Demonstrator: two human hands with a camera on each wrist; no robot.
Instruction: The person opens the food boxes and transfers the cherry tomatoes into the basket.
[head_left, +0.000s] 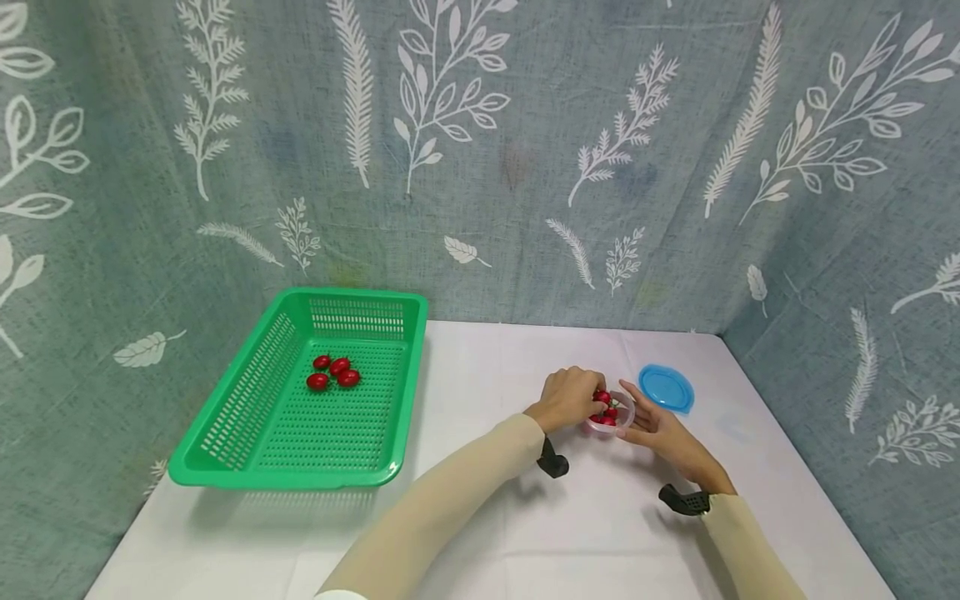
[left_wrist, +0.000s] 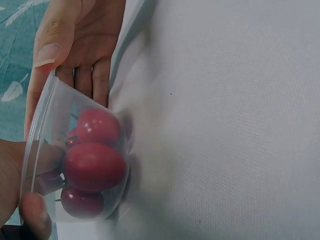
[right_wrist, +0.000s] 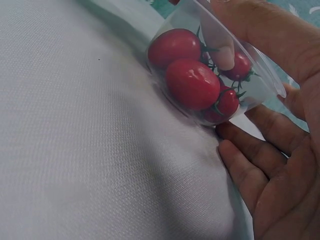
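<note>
The white-clothed counter (head_left: 480,517) ran out to a leaf-print backdrop, and near its left edge sat the green basket (head_left: 225,450), long axis pointing away toward the back edge, four cherry tomatoes (head_left: 333,373) clustered on its floor. Over toward the back right corner lay the blue lid (head_left: 666,387), flat, just beyond the hands. Between the two hands sat the small clear plastic cup (head_left: 626,414), tilted so that its mouth faced the left hand, with more cherry tomatoes (right_wrist: 192,82) piled inside.

The left hand (head_left: 567,398) was at the cup's open rim, fingers (right_wrist: 222,50) curled in among the fruit and closing on one tomato; whether it was fully pinched, the views didn't quite settle. The right hand (head_left: 660,429) lay on the counter against the cup's far side, palm open, fingers (right_wrist: 250,170) relaxed and straight under it, the thumb (left_wrist: 47,50) resting on the rim, steadying it.

The basket lay well apart to the left of the cup, so the left hand was the nearer one to it.
</note>
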